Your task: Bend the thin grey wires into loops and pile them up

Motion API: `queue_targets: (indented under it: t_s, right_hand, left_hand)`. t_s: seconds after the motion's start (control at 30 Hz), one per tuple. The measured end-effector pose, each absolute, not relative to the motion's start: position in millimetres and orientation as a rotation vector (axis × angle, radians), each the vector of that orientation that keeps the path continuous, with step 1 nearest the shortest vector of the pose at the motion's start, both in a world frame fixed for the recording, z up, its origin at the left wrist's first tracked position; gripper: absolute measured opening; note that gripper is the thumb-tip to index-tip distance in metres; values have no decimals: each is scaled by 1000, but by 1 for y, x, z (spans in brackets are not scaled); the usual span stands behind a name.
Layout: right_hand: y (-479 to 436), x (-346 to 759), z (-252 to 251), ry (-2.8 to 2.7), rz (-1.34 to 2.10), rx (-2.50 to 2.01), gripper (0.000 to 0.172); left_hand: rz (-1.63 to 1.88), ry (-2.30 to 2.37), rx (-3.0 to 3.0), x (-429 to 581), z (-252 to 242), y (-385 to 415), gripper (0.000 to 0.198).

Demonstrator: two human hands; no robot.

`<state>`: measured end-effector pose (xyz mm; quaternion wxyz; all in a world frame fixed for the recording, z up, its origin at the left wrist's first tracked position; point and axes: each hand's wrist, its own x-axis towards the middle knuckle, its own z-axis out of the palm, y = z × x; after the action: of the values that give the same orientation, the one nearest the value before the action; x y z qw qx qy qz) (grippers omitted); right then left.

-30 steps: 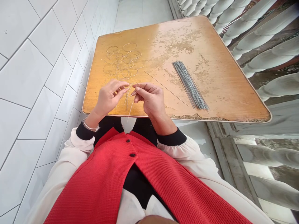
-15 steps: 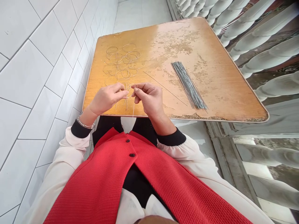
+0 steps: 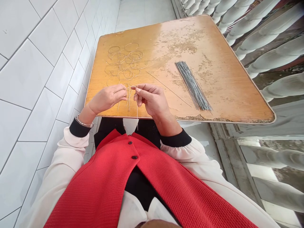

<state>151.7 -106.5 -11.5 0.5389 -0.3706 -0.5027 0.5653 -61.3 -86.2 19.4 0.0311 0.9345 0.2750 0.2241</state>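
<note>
Over the near edge of a worn wooden table [image 3: 228, 95], my left hand [image 3: 106, 98] and my right hand [image 3: 150, 98] pinch a thin piece of wire [image 3: 137, 109] between their fingertips. Both hands are closed on it. The wire's loose end hangs straight down past the table edge. Just beyond my hands lie several bent wire rings [image 3: 124, 61]. A single straight wire [image 3: 168, 89] lies on the table to the right of my right hand. Farther right sits a bundle of straight dark wires [image 3: 193, 85].
A white tiled wall [image 3: 35, 72] runs along the table's left side. White balusters [image 3: 266, 38] stand past the right edge. My red vest [image 3: 123, 186] and pale sleeves fill the lower part of the view.
My left fingers have curled in and dropped closer to the table edge. The wire's loose end has swung from a slant to hanging straight down. My right hand has barely moved.
</note>
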Motion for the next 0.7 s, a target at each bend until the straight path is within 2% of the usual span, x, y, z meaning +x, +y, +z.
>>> queue_targets:
  t_s: [0.13,0.23,0.33,0.47,0.7]
  right_hand:
    - [-104,152,-11,-1241,1359,-841,35]
    - [-103,151,-12,-1273,1262,-883,37]
    - [-104,148,-14,-1273,1099,-961,36]
    - [-106,147,-18,-1341,947,-1024,31]
    - [-101,152,-18,-1572,695,-1073,14]
  left_hand:
    - [706,749,2837,-61,27,-89,23]
    - [864,827,2634,-56,20,-92,12]
    - [1082,1029,2285,-45,8,-96,18]
    - [1094,1199,2125,-32,2,-99,10]
    - [1092,1303,2346,-26,0,-96,21]
